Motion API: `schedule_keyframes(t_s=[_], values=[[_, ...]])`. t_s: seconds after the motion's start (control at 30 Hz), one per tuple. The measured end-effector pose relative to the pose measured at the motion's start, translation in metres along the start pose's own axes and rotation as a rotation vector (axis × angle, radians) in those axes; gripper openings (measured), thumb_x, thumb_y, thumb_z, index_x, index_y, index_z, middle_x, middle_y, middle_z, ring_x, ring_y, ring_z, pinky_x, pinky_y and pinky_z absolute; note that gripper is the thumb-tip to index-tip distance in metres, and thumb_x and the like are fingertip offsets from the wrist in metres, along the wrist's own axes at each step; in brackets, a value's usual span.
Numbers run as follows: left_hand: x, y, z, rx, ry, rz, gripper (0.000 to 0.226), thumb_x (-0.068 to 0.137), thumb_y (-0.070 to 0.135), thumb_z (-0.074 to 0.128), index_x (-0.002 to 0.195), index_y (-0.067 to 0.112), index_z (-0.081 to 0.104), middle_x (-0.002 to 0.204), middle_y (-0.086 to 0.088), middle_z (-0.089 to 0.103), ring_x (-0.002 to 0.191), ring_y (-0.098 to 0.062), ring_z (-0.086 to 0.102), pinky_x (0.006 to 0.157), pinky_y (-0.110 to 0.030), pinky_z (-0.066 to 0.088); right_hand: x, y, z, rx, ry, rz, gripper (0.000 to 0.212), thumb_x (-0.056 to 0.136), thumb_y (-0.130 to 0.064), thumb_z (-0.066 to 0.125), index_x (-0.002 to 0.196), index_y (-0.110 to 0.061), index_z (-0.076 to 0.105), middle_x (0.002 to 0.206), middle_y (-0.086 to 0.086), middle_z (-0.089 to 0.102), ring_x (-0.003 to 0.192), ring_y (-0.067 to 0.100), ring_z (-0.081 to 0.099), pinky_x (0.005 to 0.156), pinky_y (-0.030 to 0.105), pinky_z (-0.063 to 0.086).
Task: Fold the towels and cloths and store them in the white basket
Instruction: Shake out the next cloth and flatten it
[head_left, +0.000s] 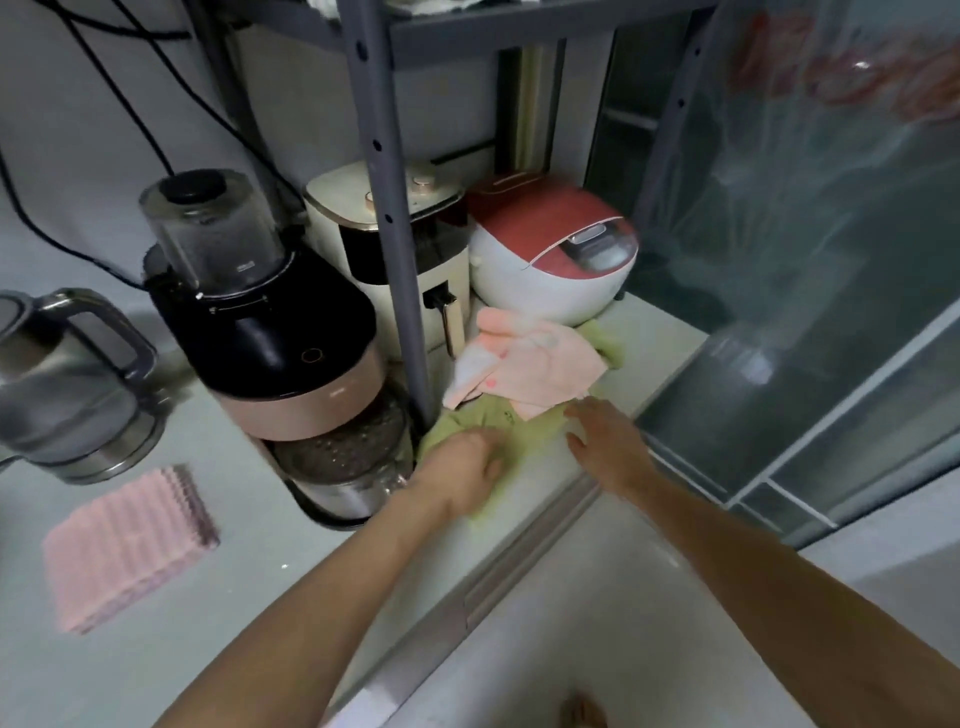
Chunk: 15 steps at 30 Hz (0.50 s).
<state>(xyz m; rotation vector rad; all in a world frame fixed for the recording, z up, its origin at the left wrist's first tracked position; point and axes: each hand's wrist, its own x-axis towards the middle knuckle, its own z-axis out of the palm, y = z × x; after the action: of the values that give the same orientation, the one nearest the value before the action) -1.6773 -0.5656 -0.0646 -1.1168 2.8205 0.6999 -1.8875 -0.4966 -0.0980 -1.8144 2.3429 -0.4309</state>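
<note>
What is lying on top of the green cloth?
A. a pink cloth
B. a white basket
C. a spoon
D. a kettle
A: the pink cloth lies crumpled across the far part of the green cloth, in front of the rice cooker.

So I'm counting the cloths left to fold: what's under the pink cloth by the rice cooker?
A green cloth lies under the pink cloth, sticking out in front. Anything beneath its covered middle can't be seen.
</note>
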Motion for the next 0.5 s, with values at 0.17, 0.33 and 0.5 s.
schedule_keyframes(t_s=[0.17,0.33,0.5], values=[[0.054,0.032,0.0,-0.04,0.03,-0.196,0.036,0.09,0.028,0.048,0.125,0.024,0.054,0.126,-0.003,0.06,0.114,-0.024,0.055,0.093,-0.034,0.046,0.069,0.054,-0.014,-0.252,-0.064,-0.267,0.046,0.086,-0.016,0.059,0.131,-0.014,0.048,0.131,0.01,0.048,0.122,0.028,0.043,0.102,0.036,0.036],[0.071,0.049,0.001,-0.047,0.118,-0.281,0.039,0.09,0.027,0.053,0.128,0.017,0.053,0.128,-0.006,0.057,0.118,-0.024,0.052,0.094,-0.031,0.043,0.11,0.078,-0.007,-0.377,-0.106,-0.422,0.037,0.086,-0.009,0.054,0.121,-0.017,0.057,0.123,0.007,0.052,0.118,0.027,0.046,0.097,0.031,0.033],[0.076,0.054,-0.013,-0.232,0.216,-0.321,0.044,0.092,0.026,0.059,0.133,0.011,0.05,0.132,-0.006,0.054,0.121,-0.022,0.05,0.098,-0.028,0.038,0.138,0.068,-0.027,0.2,-0.107,-0.256,0.008,0.09,-0.014,0.058,0.085,-0.011,0.063,0.078,0.006,0.06,0.078,0.022,0.056,0.066,0.032,0.039]])
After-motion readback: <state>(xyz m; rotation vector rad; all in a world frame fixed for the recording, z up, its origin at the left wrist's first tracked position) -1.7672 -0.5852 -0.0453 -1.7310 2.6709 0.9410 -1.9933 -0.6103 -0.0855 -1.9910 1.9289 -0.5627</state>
